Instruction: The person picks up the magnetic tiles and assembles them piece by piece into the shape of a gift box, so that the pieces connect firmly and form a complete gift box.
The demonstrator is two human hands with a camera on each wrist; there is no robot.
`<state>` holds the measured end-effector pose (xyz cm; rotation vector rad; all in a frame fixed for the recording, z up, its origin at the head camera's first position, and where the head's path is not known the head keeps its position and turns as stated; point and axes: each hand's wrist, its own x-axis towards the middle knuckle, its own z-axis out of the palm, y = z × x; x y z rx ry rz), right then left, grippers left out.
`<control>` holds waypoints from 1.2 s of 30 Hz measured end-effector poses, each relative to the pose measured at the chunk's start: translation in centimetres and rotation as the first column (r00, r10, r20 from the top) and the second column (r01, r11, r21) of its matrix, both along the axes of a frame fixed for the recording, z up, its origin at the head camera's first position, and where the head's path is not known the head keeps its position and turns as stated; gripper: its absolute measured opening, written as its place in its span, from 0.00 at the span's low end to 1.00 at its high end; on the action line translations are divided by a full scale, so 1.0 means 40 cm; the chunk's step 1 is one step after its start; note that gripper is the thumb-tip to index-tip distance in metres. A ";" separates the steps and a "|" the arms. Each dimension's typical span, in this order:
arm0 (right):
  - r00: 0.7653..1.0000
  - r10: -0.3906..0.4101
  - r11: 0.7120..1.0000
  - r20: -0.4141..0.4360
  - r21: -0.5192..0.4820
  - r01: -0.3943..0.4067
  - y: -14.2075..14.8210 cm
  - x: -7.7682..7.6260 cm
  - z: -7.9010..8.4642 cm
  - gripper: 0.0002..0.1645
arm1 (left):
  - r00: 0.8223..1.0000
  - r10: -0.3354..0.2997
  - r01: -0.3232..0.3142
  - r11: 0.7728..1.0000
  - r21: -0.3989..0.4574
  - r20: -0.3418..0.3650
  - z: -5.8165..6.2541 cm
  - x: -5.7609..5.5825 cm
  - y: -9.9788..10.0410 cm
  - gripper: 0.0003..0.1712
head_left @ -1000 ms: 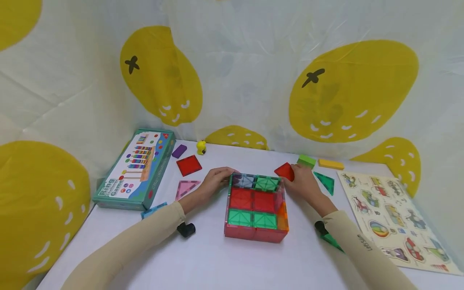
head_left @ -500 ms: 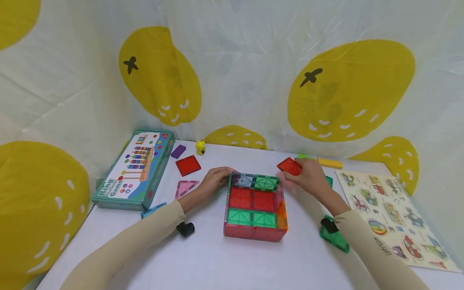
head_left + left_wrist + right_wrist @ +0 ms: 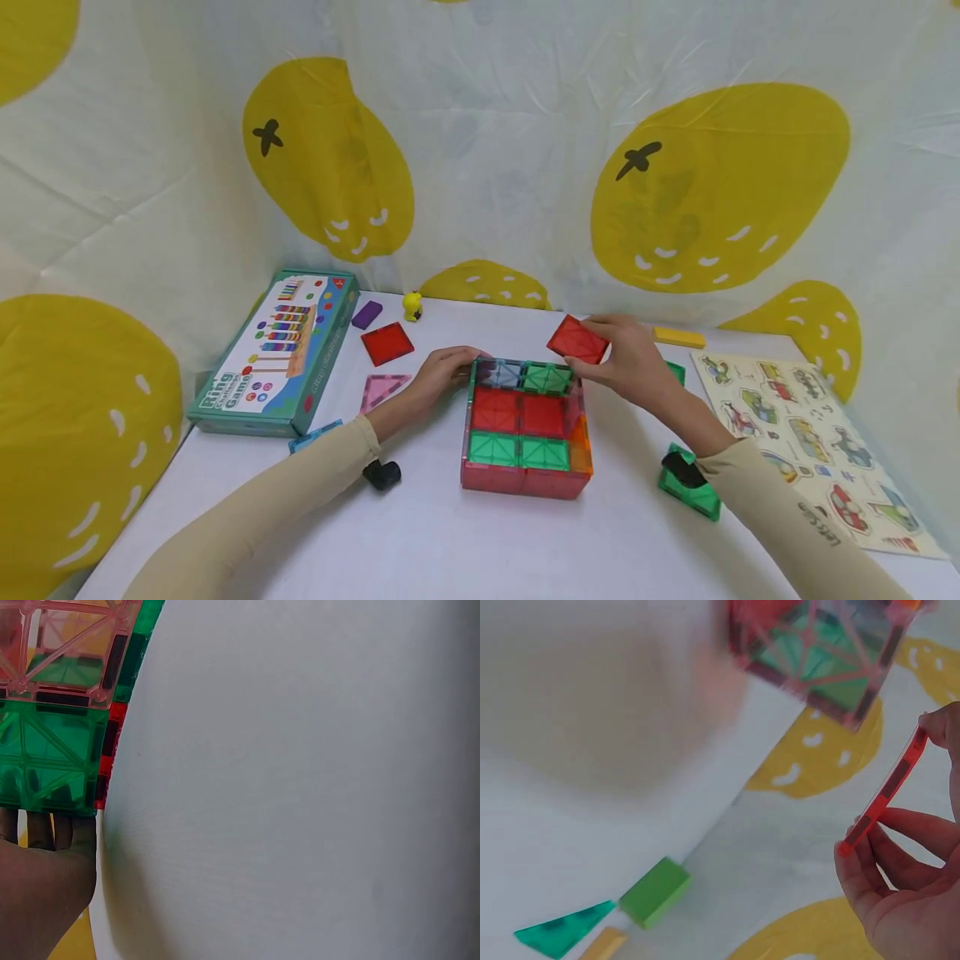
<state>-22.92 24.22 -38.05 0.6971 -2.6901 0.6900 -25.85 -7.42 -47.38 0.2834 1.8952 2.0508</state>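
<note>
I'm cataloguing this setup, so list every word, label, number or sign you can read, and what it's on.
"Ring Challenge Game": top of the flat green-edged cardboard box.
"Lets", apparently, then letters too blurred to read: beige fabric right sleeve.
Too small to read: the box's side print and red corner mark; tiny marks on the cream picture board.
No text seen: translucent red plastic tile in the right hand.
</note>
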 end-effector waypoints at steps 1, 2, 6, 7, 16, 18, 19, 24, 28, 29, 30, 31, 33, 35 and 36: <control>1.000 0.015 1.000 0.015 -0.003 -0.015 -0.012 0.005 0.004 0.33 | 1.000 0.002 -0.002 1.000 -0.003 0.002 0.002 0.001 0.000 0.20; 0.999 0.029 1.000 0.030 -0.007 -0.029 -0.024 0.011 0.006 0.34 | 1.000 0.004 -0.004 1.000 -0.003 0.004 0.003 0.001 0.000 0.20; 0.990 0.080 0.997 0.112 -0.018 -0.079 -0.074 0.032 0.012 0.35 | 1.000 0.007 -0.007 1.000 0.003 0.014 0.007 0.002 0.001 0.20; 0.987 0.092 0.996 0.133 -0.017 -0.090 -0.086 0.036 0.013 0.35 | 1.000 0.007 -0.007 1.000 0.005 0.016 0.007 0.002 0.000 0.20; 0.958 0.206 0.975 0.201 0.043 -0.219 -0.170 0.043 -0.003 0.33 | 0.999 -0.014 0.014 1.000 0.001 0.039 0.009 0.001 -0.008 0.21; 0.953 0.220 0.970 0.208 0.054 -0.235 -0.182 0.038 -0.008 0.34 | 0.999 -0.018 0.018 1.000 0.001 0.040 0.010 0.001 -0.008 0.21; 0.952 0.224 0.969 0.210 0.059 -0.241 -0.187 0.036 -0.010 0.34 | 0.999 -0.019 0.019 1.000 0.002 0.040 0.011 0.001 -0.007 0.21; 0.944 0.256 0.958 0.208 0.074 -0.276 -0.204 0.027 -0.019 0.37 | 0.999 -0.030 0.030 0.999 0.017 0.034 0.012 0.005 -0.006 0.21; 0.938 0.291 0.947 0.188 0.082 -0.310 -0.213 0.027 -0.025 0.37 | 0.999 -0.041 0.041 0.999 0.017 0.013 0.011 0.004 -0.006 0.21; 0.938 0.294 0.946 0.184 0.084 -0.313 -0.214 0.027 -0.026 0.37 | 0.999 -0.043 0.043 0.999 0.015 0.009 0.010 0.003 -0.006 0.21; 0.938 0.296 0.945 0.180 0.087 -0.315 -0.215 0.027 -0.027 0.37 | 0.999 -0.045 0.045 0.999 0.012 0.004 0.010 0.002 -0.005 0.22; 0.939 0.294 0.946 0.178 0.089 -0.313 -0.215 0.028 -0.027 0.37 | 0.999 -0.046 0.046 0.999 0.010 0.000 0.010 0.002 -0.005 0.22; 0.939 0.295 0.946 0.177 0.087 -0.313 -0.216 0.028 -0.028 0.37 | 0.999 -0.047 0.047 0.999 0.010 -0.004 0.010 0.002 -0.005 0.22; 0.938 0.297 0.945 0.180 0.085 -0.316 -0.218 0.028 -0.028 0.37 | 0.999 -0.048 0.048 0.999 0.012 -0.005 0.008 0.002 -0.007 0.22; 0.937 0.299 0.944 0.182 0.085 -0.318 -0.218 0.027 -0.028 0.37 | 0.999 -0.048 0.048 0.999 0.014 -0.006 0.008 0.002 -0.007 0.22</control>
